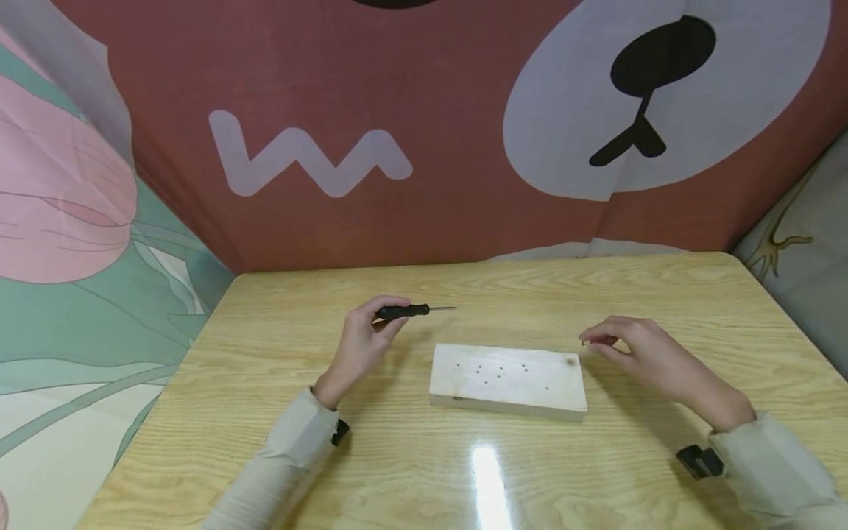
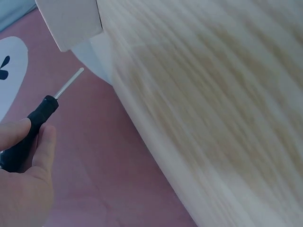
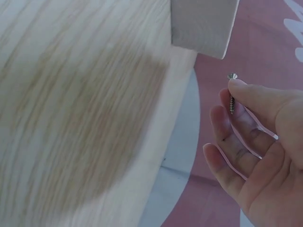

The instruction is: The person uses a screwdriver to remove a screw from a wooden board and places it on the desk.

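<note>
A screwdriver (image 1: 412, 311) with a black handle and thin metal shaft is held in my left hand (image 1: 363, 340), its tip pointing right above the table. The left wrist view shows the thumb and a finger around the screwdriver's handle (image 2: 40, 113). Between the thumb and forefinger of my right hand (image 1: 645, 353) is a small screw (image 3: 231, 94), head up, its thread showing in the right wrist view. A pale wooden block (image 1: 510, 379) with several small holes lies flat on the table between the hands; neither hand touches it.
The wood-grain table (image 1: 371, 471) extends beneath both arms. Behind it hangs a reddish-brown cloth (image 1: 457, 147) with a printed animal face, and a floral cloth (image 1: 73, 258) covers the left side. Dark wrist devices (image 1: 701, 461) sit below the sleeves.
</note>
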A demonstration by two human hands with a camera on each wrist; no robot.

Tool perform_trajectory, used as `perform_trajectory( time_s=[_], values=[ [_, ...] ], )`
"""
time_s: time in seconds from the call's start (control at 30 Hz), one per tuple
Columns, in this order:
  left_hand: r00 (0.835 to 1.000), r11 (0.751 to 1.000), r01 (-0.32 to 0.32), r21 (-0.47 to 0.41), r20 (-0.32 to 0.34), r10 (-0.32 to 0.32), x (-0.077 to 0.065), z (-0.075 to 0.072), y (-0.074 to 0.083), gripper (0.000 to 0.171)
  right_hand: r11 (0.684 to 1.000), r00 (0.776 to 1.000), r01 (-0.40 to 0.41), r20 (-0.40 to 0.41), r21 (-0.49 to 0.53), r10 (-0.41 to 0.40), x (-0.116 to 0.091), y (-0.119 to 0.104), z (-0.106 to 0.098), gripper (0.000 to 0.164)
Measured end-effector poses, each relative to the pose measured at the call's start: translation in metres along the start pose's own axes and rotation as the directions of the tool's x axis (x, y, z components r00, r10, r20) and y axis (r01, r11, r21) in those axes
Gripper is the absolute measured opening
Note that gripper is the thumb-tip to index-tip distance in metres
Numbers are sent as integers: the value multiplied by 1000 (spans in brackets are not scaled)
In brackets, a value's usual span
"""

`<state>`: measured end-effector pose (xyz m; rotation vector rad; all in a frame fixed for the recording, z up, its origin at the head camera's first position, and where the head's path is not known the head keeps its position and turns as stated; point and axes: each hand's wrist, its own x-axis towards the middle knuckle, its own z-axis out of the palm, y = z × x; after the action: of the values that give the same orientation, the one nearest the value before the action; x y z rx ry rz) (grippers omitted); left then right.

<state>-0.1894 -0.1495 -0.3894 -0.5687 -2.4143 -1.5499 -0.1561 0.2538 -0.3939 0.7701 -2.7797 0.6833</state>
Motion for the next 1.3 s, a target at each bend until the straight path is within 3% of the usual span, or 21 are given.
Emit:
perform_trajectory(
  time_s=[0.47,0.87,1.03,1.3],
  values=[
    [998,996,57,64,6,-58,2,-12,-18,24,993,980,-106,177,50,95,0,12,1,19],
    [994,977,81,196,49,-93,2,-23,-30,24,990,973,-139,192,33,130,0,24,5,21],
    [994,953,54,298,74,-79,4,-25,-33,25,989,972,-138,200,45,126,-1,31,5,21],
    [980,904,83,420,132,-151,6,-27,-34,23,992,971,-117,214,36,107,-3,39,7,19]
  ],
)
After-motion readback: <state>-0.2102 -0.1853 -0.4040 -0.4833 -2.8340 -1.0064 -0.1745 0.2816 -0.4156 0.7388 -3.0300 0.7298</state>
